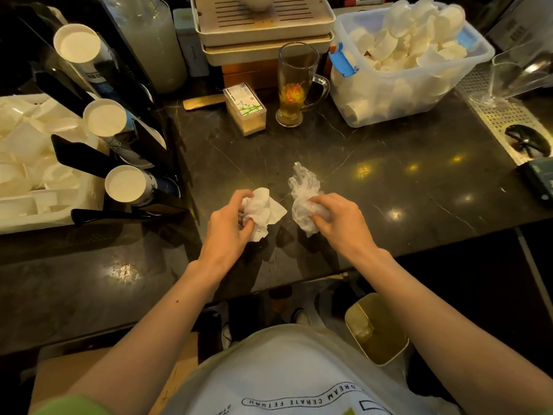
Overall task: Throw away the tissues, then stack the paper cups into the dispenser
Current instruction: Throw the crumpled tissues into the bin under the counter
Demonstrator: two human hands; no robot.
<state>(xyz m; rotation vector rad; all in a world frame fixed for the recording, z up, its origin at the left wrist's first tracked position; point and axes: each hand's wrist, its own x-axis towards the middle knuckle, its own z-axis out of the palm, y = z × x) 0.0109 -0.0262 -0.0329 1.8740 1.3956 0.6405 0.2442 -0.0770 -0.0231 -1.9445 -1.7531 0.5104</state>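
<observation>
Head view, reading left to right: at the left edge a white bin (45,217) holds loose paper cups, and just beside it the black dispenser (98,163) shows three tilted tubes with cups (124,184) mouth-out, presumably angled so one can be pulled free easily. Behind them, upper left of the frame, stands a clear bottle (152,40).

At centre my left hand (230,226) has its fingers curled around a crumpled tissue (264,212), gripping it just above the desk (389,175). Beyond it sit a small box (245,107) with green bamboo printing, text too small to read, and a glass mug (294,85) of tea.

My right hand (335,218) closes its fingers on a second tissue wad (303,193), which touches the desk. I judge both are bunched for carrying to the bin (377,330) at lower right, below the desk edge.

Upper right, a clear tub (398,94) is heaped with more cups. My shirt reads "DREAM CERATE FETUAU", upside down.
</observation>
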